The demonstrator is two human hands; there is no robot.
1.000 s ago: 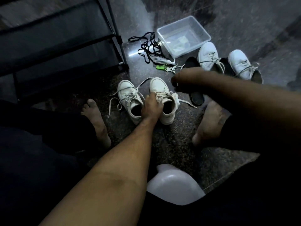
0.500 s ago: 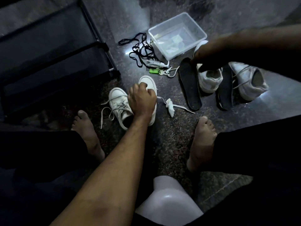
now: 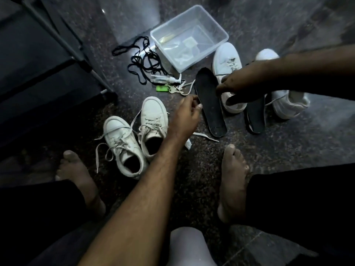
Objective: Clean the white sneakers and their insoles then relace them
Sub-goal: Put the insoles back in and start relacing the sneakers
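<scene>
The person sits on the dark speckled floor [image 3: 192,189] with bare feet spread. The right hand [image 3: 242,81] reaches in from the right of the frame, its grip clamped on the edge of a black insole [image 3: 210,106], thumb on top, in the middle of the frame. The left hand [image 3: 185,114] hovers just left of that insole, fingers loosely curled with nothing in them, its fingertips very near the insole's edge; whether they touch is hard to tell. A second black insole [image 3: 255,116] lies to the right, between two white sneakers [image 3: 228,73] in the upper right. Another pair of white sneakers [image 3: 134,135], laces loose, stands at centre left. A clear plastic tub [image 3: 217,33] sits at the top, with black laces [image 3: 142,62], a small spray bottle [image 3: 165,78] and keys [image 3: 172,89] beside it.
</scene>
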